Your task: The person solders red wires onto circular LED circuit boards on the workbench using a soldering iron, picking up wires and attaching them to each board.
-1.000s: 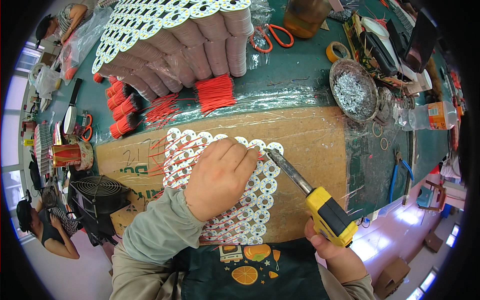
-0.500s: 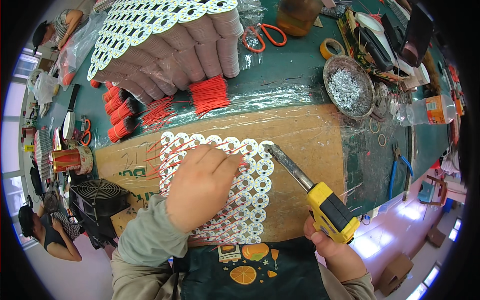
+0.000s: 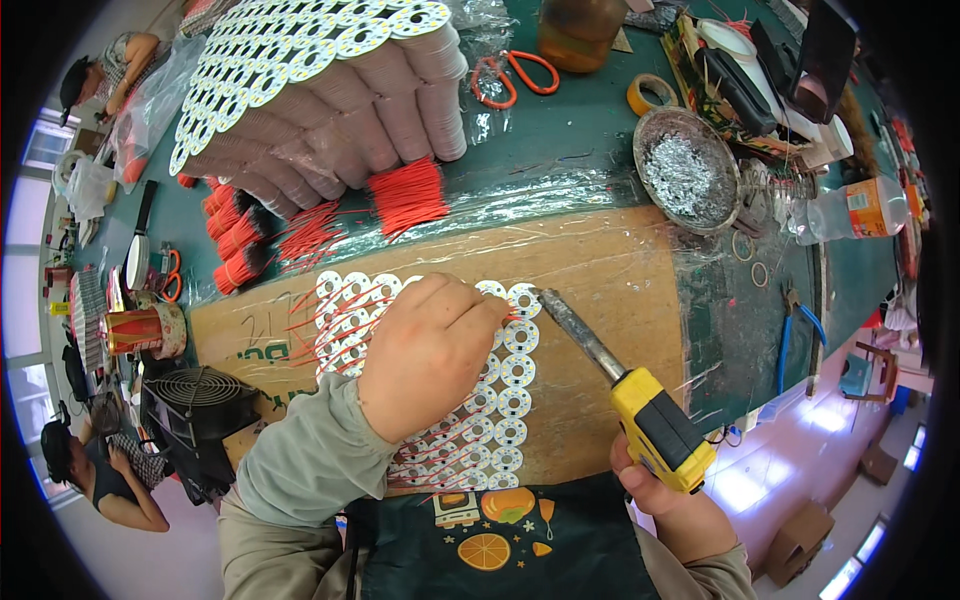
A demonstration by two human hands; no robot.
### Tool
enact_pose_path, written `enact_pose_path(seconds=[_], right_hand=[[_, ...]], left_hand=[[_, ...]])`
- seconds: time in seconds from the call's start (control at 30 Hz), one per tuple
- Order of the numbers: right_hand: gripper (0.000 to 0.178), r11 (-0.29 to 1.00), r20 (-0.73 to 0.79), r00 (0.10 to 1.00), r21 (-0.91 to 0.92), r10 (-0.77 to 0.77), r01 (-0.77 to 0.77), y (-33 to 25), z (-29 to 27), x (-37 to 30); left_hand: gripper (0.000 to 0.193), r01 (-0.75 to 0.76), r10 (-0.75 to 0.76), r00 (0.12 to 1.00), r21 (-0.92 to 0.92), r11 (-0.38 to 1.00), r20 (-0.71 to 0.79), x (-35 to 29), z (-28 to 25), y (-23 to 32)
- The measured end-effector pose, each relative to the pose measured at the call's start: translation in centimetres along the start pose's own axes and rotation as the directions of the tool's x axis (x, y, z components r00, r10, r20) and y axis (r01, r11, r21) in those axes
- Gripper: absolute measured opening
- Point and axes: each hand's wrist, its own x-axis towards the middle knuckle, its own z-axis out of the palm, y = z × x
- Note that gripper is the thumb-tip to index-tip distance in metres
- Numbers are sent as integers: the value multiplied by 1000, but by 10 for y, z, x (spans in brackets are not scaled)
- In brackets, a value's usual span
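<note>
Green-topped workbench (image 3: 560,165), bright windows (image 3: 45,145) at left, seemingly glossy pale floor (image 3: 800,470) at right.

Clear plastic bottle (image 3: 850,212) with an orange label, lying at the bench's right edge. Clear plastic bag (image 3: 150,110) bunched at the far left corner. Dark screen (image 3: 825,55) propped at the far right corner.
</note>
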Motion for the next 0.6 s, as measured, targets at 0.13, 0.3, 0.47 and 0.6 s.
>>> enact_pose_path(seconds=[0.13,0.3,0.47,0.6], right_hand=[[28,996,-9,998,72,61,-60,-2,2,0],[30,994,-39,998,105,41,-37,3,3,3],[30,996,-45,999,85,20,-17,10,4,0],[30,997,-36,999,67,28,-25,11,3,-1]], left_hand=[[25,-5,5,1000,-2,1000,-24,0,7,-1],[28,-34,35,999,28,999,-32,2,13,-3],[29,-49,51,998,52,997,-22,2,13,-3],[29,-61,63,998,75,995,-26,2,13,-1]])
